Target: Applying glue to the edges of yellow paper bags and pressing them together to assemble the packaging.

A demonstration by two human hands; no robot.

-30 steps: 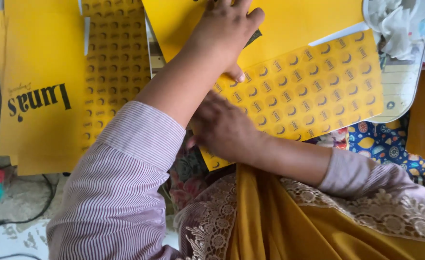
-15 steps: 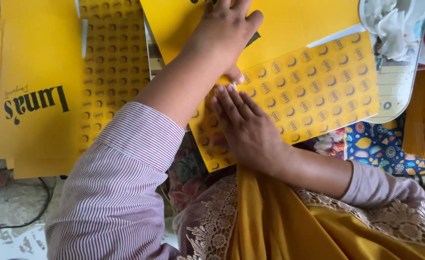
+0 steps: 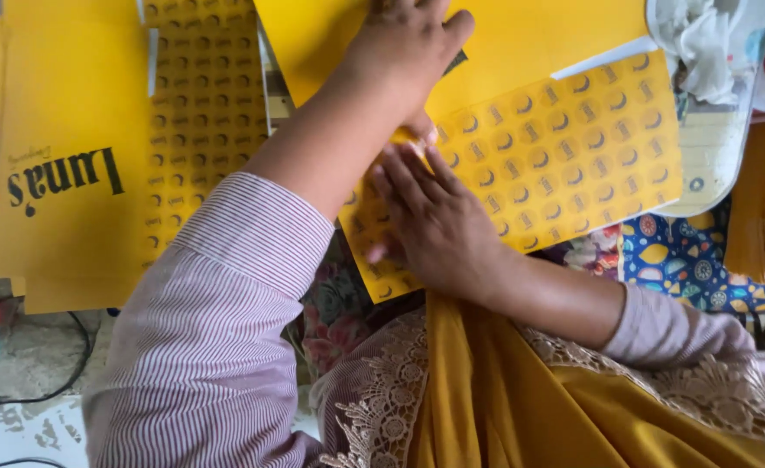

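— What is lying at the far left?
— A yellow printed bag [image 3: 66, 173], beside a sticker strip [image 3: 205, 121].
— And the hands?
— The left hand [image 3: 408, 43] is pressing flat, fingers spread, on a yellow sheet [image 3: 521, 35]. The right hand [image 3: 434, 221] is lying open on the sticker sheet [image 3: 564, 156], fingertips touching its stickers.

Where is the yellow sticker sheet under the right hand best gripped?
Probably the sticker sheet is best pinched at its free lower right corner, coming from the right. It lies flat, the right hand covers its left part, and yellow card overlaps its top edge.
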